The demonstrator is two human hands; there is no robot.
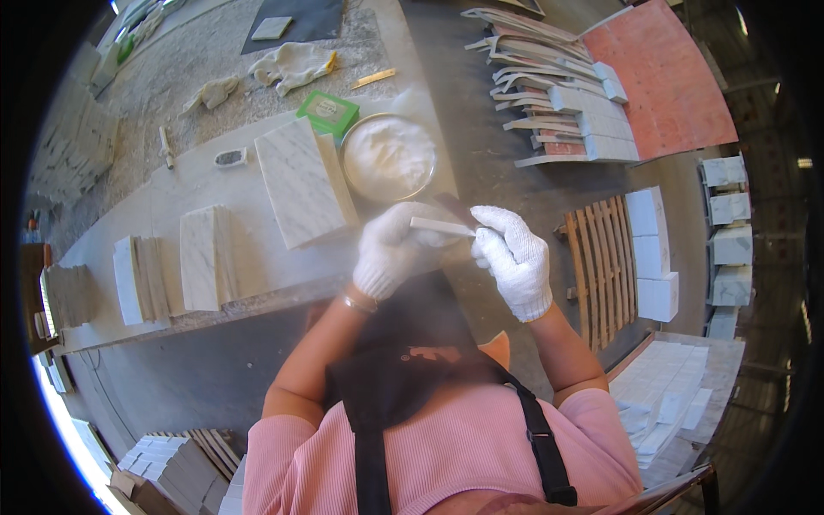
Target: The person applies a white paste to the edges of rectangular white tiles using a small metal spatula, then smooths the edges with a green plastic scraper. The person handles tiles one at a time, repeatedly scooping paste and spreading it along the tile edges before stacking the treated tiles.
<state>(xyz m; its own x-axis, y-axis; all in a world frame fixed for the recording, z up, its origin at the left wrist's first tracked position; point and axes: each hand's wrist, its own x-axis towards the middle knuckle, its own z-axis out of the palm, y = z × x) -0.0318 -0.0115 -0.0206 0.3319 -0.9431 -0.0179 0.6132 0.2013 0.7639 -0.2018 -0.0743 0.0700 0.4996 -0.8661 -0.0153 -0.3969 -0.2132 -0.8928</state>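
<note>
In front of my chest, my left hand (390, 249), in a white knit glove, grips a thin white stone tile (441, 227), seen nearly edge-on. My gloved right hand (512, 257) is closed in a pinch at the tile's right end. A dark, thin piece (455, 209) shows between the two hands; its kind is unclear, and so is whether my right fingers hold it. Just beyond my left hand is a round bowl (350, 176) filled with white powder (390, 154). Beside the bowl leans a stack of grey-veined marble tiles (299, 182), next to a green box (328, 113).
More marble tile stacks (202, 257) stand along the dusty worktable (257, 275). Farther back lie work gloves (296, 67), a yellow strip (373, 79) and a small brush-like block (230, 158). To the right are a wooden pallet (601, 266) and white blocks (657, 296).
</note>
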